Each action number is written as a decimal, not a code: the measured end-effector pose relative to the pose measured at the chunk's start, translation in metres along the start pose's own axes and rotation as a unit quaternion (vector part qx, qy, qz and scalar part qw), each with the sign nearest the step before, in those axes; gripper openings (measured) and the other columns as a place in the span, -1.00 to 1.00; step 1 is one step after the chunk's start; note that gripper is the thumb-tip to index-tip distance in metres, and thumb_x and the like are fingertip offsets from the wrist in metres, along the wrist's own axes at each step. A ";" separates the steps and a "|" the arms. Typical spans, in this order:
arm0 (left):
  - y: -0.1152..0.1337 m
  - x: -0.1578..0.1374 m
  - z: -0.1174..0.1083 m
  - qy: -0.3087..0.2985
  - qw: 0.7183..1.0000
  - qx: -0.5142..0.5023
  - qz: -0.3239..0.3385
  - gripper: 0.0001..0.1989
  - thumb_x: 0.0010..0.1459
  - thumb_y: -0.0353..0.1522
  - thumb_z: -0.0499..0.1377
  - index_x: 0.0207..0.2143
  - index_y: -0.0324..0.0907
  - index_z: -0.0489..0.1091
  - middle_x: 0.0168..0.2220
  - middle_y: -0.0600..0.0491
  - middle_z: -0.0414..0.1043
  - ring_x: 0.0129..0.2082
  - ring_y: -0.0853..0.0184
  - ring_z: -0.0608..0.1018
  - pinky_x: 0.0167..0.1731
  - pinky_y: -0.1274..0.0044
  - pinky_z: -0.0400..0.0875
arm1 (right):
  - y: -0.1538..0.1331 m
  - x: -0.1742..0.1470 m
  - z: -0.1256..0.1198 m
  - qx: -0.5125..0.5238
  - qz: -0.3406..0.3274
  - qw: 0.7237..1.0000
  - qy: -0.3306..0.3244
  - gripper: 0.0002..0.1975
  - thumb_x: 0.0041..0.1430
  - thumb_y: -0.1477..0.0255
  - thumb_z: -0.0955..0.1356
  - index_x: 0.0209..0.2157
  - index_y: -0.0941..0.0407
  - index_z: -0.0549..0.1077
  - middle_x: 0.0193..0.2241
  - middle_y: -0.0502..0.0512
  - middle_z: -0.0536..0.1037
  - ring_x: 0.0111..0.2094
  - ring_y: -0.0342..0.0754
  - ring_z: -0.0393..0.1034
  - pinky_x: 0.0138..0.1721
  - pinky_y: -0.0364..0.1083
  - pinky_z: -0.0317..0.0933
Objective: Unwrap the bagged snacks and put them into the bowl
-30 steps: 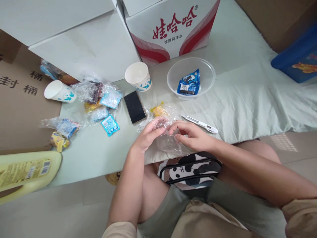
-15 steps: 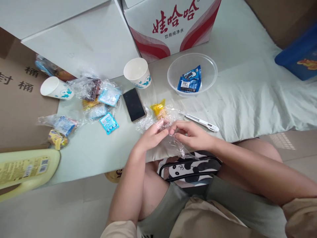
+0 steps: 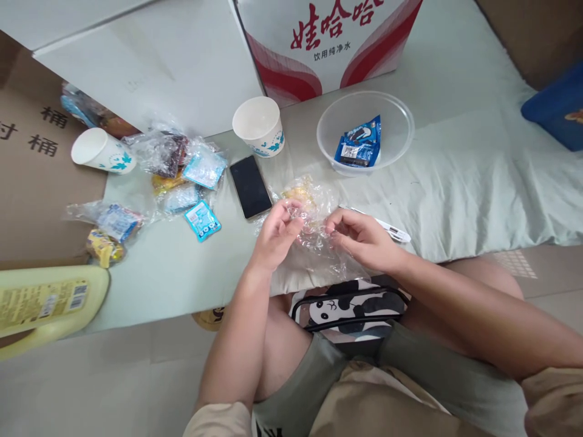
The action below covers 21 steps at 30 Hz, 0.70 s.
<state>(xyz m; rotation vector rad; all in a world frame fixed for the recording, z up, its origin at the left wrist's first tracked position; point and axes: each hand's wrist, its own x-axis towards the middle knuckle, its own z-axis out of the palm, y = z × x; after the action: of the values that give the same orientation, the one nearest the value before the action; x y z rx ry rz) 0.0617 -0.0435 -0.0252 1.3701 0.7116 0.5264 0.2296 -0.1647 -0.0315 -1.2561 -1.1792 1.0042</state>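
Gripping crumpled clear film in the left hand, just right of the phone; pinching the same film in the right hand, farther right of the phone; holding both slightly wider apart than half a second ago; seeing the yellow packet, right of the phone and beyond the left hand, now through film rather than bare, so perhaps inside it, perhaps only beneath; cannot tell which

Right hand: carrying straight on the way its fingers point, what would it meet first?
The right hand would probably meet the crinkled clear wrap right in front of it first, with the left hand beyond; depth is unclear from this single view.
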 end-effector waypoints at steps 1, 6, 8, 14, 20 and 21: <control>0.000 0.000 0.000 0.024 1.000 -0.012 0.008 -0.53 0.10 0.04 0.32 -0.11 -0.05 0.39 -0.31 0.09 0.44 -0.42 0.39 0.49 -0.43 0.54 0.38 | 0.000 0.000 -0.001 0.006 0.000 1.000 0.014 -0.97 0.20 0.45 0.35 -0.31 0.10 0.39 -0.38 0.01 0.45 -0.40 -0.16 0.31 -0.34 -0.11 0.24; 0.005 -0.006 0.001 0.183 0.971 -0.017 0.151 -0.64 0.08 -0.13 0.39 -0.24 -0.03 0.30 -0.32 0.15 0.42 -0.35 0.39 0.55 -0.28 0.50 0.47 | -0.005 -0.004 -0.002 0.028 -0.036 0.989 0.144 -0.91 0.24 0.36 0.39 -0.29 0.05 0.39 -0.39 0.01 0.47 -0.36 -0.11 0.40 -0.28 -0.07 0.33; 0.007 -0.010 0.000 0.217 0.958 -0.008 0.190 -0.65 0.06 -0.20 0.41 -0.27 -0.02 0.28 -0.29 0.17 0.41 -0.27 0.37 0.57 -0.19 0.46 0.49 | -0.007 -0.006 -0.003 0.016 -0.053 0.978 0.203 -0.92 0.25 0.35 0.39 -0.26 0.03 0.41 -0.35 0.02 0.50 -0.35 -0.10 0.42 -0.25 -0.05 0.37; 0.007 -0.002 -0.010 0.071 0.993 -0.096 -0.001 -0.34 -0.01 -0.16 0.43 0.09 0.09 0.19 -0.33 0.21 0.46 -0.41 0.41 0.61 -0.33 0.55 0.51 | 0.000 0.002 -0.008 -0.043 0.001 0.981 0.192 -0.75 0.17 0.41 0.39 -0.08 0.04 0.48 -0.17 0.07 0.55 -0.37 -0.13 0.40 -0.25 -0.04 0.38; 0.014 0.002 -0.015 0.003 0.983 -0.045 -0.178 -0.23 0.01 -0.15 0.40 0.22 -0.06 0.18 -0.48 0.13 0.54 -0.63 0.41 0.53 -0.73 0.68 0.14 | 0.005 0.008 -0.016 -0.025 0.033 0.982 0.186 -0.71 0.13 0.42 0.42 -0.07 0.06 0.51 -0.24 0.05 0.55 -0.33 -0.12 0.39 -0.20 -0.05 0.37; 0.015 0.002 -0.015 -0.010 0.982 -0.039 -0.186 -0.19 0.02 -0.15 0.40 0.27 -0.05 0.16 -0.45 0.10 0.56 -0.66 0.42 0.51 -0.76 0.68 0.08 | 0.004 0.008 -0.017 -0.017 0.034 0.983 0.178 -0.73 0.13 0.42 0.42 -0.09 0.07 0.51 -0.27 0.05 0.55 -0.31 -0.11 0.41 -0.19 -0.05 0.37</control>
<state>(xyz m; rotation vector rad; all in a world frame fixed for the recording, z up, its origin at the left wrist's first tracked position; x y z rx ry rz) 0.0529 -0.0296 -0.0114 1.1328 0.8965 0.2395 0.2480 -0.1587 -0.0339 -1.4428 -0.8836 0.7691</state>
